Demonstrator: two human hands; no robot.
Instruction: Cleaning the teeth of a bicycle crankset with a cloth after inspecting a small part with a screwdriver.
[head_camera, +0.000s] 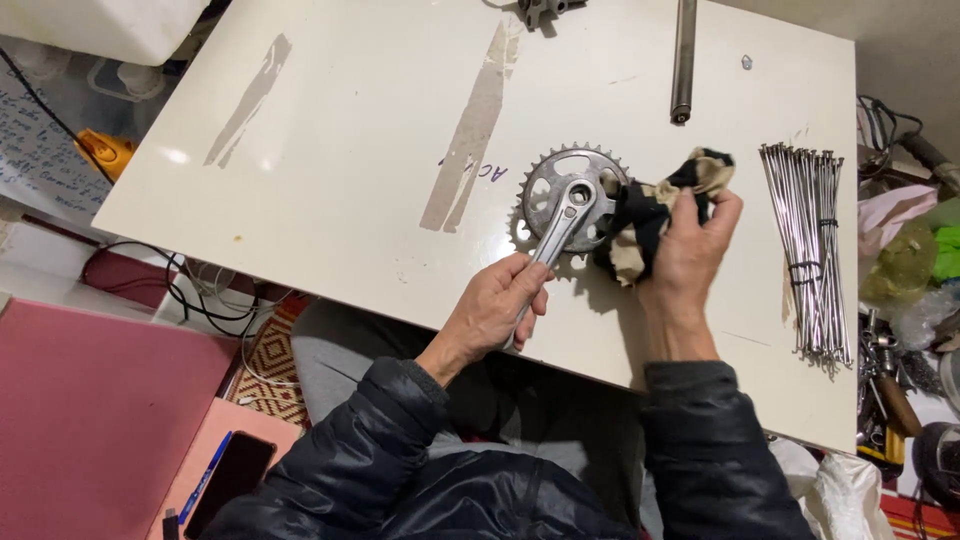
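Observation:
A metal bicycle crank with a toothed chainring (565, 195) lies over the near part of a white board (340, 140). My left hand (497, 308) is closed around the lower end of the crank arm. My right hand (690, 245) clutches a black and beige rag (650, 210), pressed against the right side of the chainring.
A bundle of thin metal spokes (808, 250) lies on the board's right side. A dark metal tube (684, 60) rests at the far edge. Tools and bags (900, 330) crowd the floor to the right. A phone (228, 480) and a pen lie on pink card at lower left.

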